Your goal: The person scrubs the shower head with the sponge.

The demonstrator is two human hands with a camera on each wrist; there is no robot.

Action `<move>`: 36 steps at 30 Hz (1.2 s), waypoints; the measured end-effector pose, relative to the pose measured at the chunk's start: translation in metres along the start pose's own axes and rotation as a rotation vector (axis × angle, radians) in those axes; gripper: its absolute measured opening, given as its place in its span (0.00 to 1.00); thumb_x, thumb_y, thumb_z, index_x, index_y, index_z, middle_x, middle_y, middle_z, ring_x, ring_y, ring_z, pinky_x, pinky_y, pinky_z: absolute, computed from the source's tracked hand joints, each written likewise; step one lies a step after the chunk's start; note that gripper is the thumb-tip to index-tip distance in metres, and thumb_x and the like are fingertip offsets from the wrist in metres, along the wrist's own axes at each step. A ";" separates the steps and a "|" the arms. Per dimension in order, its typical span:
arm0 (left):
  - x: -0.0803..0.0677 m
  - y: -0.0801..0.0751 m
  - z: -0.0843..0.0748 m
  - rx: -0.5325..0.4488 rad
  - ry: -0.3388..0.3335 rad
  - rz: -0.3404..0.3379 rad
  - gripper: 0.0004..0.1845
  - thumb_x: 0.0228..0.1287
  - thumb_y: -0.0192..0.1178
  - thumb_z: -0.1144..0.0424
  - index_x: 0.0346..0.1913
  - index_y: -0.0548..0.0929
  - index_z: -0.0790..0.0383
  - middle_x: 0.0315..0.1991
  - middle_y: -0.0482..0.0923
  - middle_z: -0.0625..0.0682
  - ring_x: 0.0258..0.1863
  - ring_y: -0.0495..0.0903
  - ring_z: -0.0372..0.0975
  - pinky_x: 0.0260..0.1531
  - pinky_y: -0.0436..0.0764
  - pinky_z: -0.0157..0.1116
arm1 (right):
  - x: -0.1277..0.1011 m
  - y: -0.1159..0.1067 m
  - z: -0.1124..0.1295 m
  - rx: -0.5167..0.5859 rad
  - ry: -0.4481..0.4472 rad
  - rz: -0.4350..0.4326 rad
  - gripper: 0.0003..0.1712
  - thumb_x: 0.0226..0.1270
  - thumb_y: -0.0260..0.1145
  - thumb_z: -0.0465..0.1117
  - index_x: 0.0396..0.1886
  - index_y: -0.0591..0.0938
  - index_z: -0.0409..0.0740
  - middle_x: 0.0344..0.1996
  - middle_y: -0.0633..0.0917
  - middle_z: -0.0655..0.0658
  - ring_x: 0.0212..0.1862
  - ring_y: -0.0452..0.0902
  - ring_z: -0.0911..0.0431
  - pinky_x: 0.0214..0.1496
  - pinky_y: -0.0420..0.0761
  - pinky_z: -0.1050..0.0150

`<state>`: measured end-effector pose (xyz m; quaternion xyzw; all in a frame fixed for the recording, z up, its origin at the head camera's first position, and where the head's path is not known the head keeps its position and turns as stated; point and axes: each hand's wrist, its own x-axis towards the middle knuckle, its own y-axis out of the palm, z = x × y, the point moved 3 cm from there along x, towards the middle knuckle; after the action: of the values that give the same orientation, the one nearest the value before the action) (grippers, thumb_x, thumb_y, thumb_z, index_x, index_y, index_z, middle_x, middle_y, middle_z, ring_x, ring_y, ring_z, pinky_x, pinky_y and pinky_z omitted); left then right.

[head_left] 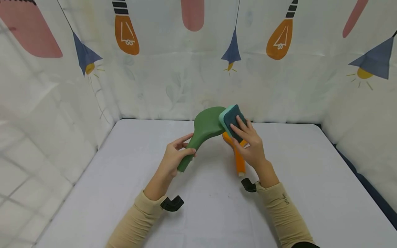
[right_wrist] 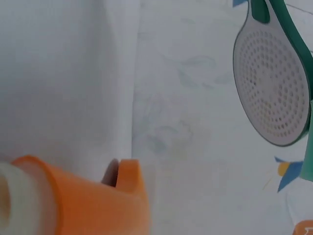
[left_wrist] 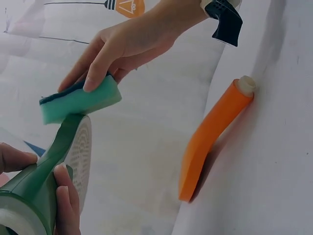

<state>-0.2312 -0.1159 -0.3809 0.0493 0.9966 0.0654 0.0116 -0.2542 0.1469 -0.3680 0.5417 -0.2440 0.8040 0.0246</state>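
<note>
My left hand (head_left: 173, 156) grips the green shower head (head_left: 203, 132) by the lower end of its handle, fingers and thumb wrapped round it. It is held up off the table (head_left: 124, 179), above the table's far half, handle slanting down toward me and the round head raised toward the back curtain (head_left: 173, 79). The perforated spray face (right_wrist: 271, 88) points away from me and down.

My right hand (head_left: 249, 144) holds the sponge (head_left: 231, 120), fingers spread on its dark scouring side and thumb underneath. The pale green foam side lies against the back edge of the head.

Handling, by my judgement: the shower head looks like hollow moulded plastic, so light and stiff, with a smooth skin that may turn in the palm if pressed from one side. The handle is the right place to hold; a grip nearer the neck would resist the sponge's push better. The sponge is soft and gives under the fingers, and it is best held across its broad faces, as now.

An orange shower head (head_left: 237, 156) lies on the table below my right hand, its white threaded end (left_wrist: 246, 84) toward me. It sits directly under the working area, apart from both hands, and could be knocked if the right wrist drops. Curtain closes in the table on three sides, near the raised head.
</note>
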 end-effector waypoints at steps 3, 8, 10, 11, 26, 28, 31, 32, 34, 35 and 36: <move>0.002 -0.001 0.001 -0.021 -0.004 -0.024 0.32 0.61 0.65 0.78 0.71 0.76 0.64 0.38 0.76 0.57 0.25 0.85 0.41 0.35 0.85 0.37 | 0.000 0.013 0.012 -0.078 -0.135 0.056 0.22 0.60 0.72 0.26 0.55 0.86 0.35 0.65 0.77 0.32 0.69 0.65 0.25 0.66 0.68 0.33; 0.004 -0.001 0.003 -0.039 -0.002 -0.021 0.32 0.62 0.64 0.77 0.71 0.75 0.66 0.37 0.76 0.56 0.26 0.85 0.42 0.36 0.85 0.38 | -0.002 0.031 0.026 -0.142 -0.295 0.180 0.15 0.76 0.63 0.39 0.55 0.88 0.42 0.65 0.80 0.40 0.68 0.67 0.29 0.67 0.71 0.38; 0.004 -0.002 0.003 -0.046 0.002 -0.014 0.32 0.63 0.63 0.77 0.71 0.74 0.67 0.37 0.76 0.56 0.26 0.85 0.42 0.36 0.85 0.37 | -0.002 0.032 0.026 -0.128 -0.316 0.188 0.15 0.77 0.61 0.41 0.55 0.88 0.43 0.65 0.80 0.41 0.68 0.67 0.30 0.67 0.71 0.38; 0.004 -0.002 0.003 -0.048 0.003 -0.014 0.32 0.63 0.63 0.77 0.71 0.75 0.66 0.37 0.76 0.56 0.26 0.85 0.42 0.35 0.85 0.37 | -0.002 0.031 0.025 -0.115 -0.314 0.181 0.15 0.78 0.61 0.41 0.55 0.88 0.43 0.65 0.80 0.41 0.69 0.67 0.30 0.67 0.71 0.38; 0.001 0.001 0.001 -0.061 -0.027 0.044 0.32 0.62 0.62 0.77 0.71 0.74 0.67 0.40 0.77 0.57 0.26 0.84 0.42 0.30 0.83 0.33 | -0.001 -0.002 -0.003 0.139 0.045 -0.114 0.29 0.50 0.71 0.15 0.56 0.84 0.27 0.65 0.75 0.26 0.71 0.65 0.30 0.74 0.57 0.35; 0.001 0.001 0.001 -0.069 -0.038 0.034 0.32 0.63 0.61 0.77 0.72 0.73 0.67 0.39 0.76 0.56 0.26 0.84 0.41 0.29 0.82 0.32 | -0.001 0.003 0.001 0.139 -0.008 -0.086 0.23 0.59 0.71 0.21 0.56 0.85 0.30 0.66 0.75 0.29 0.71 0.64 0.29 0.74 0.57 0.36; 0.002 -0.001 0.001 -0.073 -0.051 0.010 0.32 0.63 0.61 0.76 0.72 0.73 0.66 0.37 0.76 0.55 0.25 0.84 0.40 0.30 0.83 0.33 | 0.000 0.012 0.010 0.092 -0.146 -0.010 0.16 0.70 0.69 0.33 0.56 0.87 0.36 0.67 0.76 0.35 0.70 0.64 0.27 0.71 0.63 0.35; 0.003 -0.002 0.002 -0.073 -0.054 0.006 0.32 0.63 0.61 0.76 0.72 0.73 0.66 0.37 0.75 0.55 0.25 0.84 0.40 0.30 0.83 0.33 | 0.000 0.016 0.014 0.069 -0.196 0.031 0.15 0.73 0.67 0.37 0.56 0.87 0.37 0.67 0.76 0.36 0.70 0.65 0.27 0.71 0.64 0.36; 0.004 -0.004 0.003 -0.069 -0.055 0.005 0.31 0.64 0.61 0.75 0.72 0.73 0.67 0.36 0.75 0.55 0.25 0.84 0.40 0.30 0.83 0.33 | 0.001 0.020 0.020 0.014 -0.282 0.119 0.15 0.76 0.63 0.40 0.55 0.88 0.40 0.67 0.77 0.38 0.68 0.66 0.27 0.70 0.66 0.37; 0.005 -0.005 0.004 -0.067 -0.053 0.010 0.31 0.64 0.61 0.75 0.72 0.73 0.67 0.36 0.75 0.55 0.25 0.84 0.39 0.30 0.83 0.33 | 0.001 0.022 0.021 -0.006 -0.313 0.159 0.15 0.76 0.63 0.41 0.55 0.88 0.40 0.67 0.78 0.38 0.68 0.66 0.27 0.70 0.67 0.38; 0.006 -0.006 0.005 -0.069 -0.052 0.014 0.31 0.65 0.61 0.75 0.72 0.73 0.67 0.36 0.76 0.55 0.25 0.84 0.39 0.29 0.83 0.32 | 0.000 0.023 0.022 -0.018 -0.330 0.194 0.15 0.76 0.63 0.41 0.55 0.88 0.41 0.66 0.78 0.39 0.68 0.66 0.28 0.70 0.67 0.38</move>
<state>-0.2376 -0.1210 -0.3864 0.0577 0.9927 0.0986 0.0385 -0.2421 0.1175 -0.3694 0.6398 -0.3031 0.7007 -0.0887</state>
